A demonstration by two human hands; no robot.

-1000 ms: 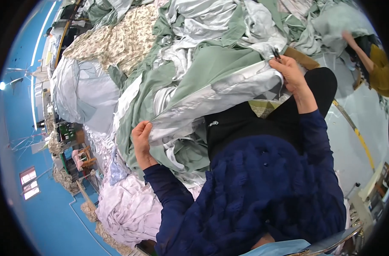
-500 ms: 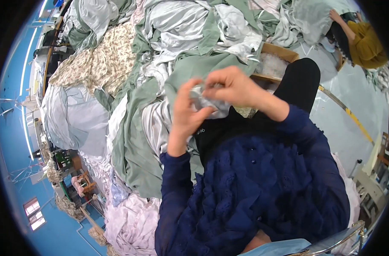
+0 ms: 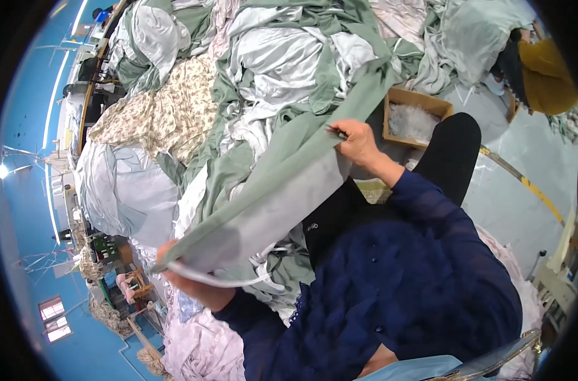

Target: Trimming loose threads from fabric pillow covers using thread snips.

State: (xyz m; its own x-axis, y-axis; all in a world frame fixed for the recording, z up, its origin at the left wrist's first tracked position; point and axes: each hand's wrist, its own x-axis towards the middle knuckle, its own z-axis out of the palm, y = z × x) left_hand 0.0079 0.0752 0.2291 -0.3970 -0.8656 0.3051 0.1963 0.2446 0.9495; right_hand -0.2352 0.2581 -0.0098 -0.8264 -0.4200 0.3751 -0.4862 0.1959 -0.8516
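Observation:
A length of green cloth with a white underside [image 3: 302,197] is stretched slantwise across my lap. At its lower left end my left hand [image 3: 203,289] is closed on the edge, fingers partly behind the cloth. A narrow white strip [image 3: 238,282] curves from that hand toward the right. My right hand [image 3: 360,145] pinches the cloth's edge farther up and to the right. Between its fingertips a small dark thing [image 3: 334,131] shows, too small to name. Beyond my right hand the green cloth runs on into the heap.
Heaped green and white fabric [image 3: 276,57] fills the far side, with floral cloth [image 3: 168,95] to its left. A cardboard box [image 3: 417,143] holding clear plastic stands by my right knee. Pinkish cloth [image 3: 203,343] lies near left. Another person in mustard clothing [image 3: 546,73] is at far right.
My hands, close together before, have moved apart: the left toward the lower left, the right slightly down and right. The green cloth now stretches between them.

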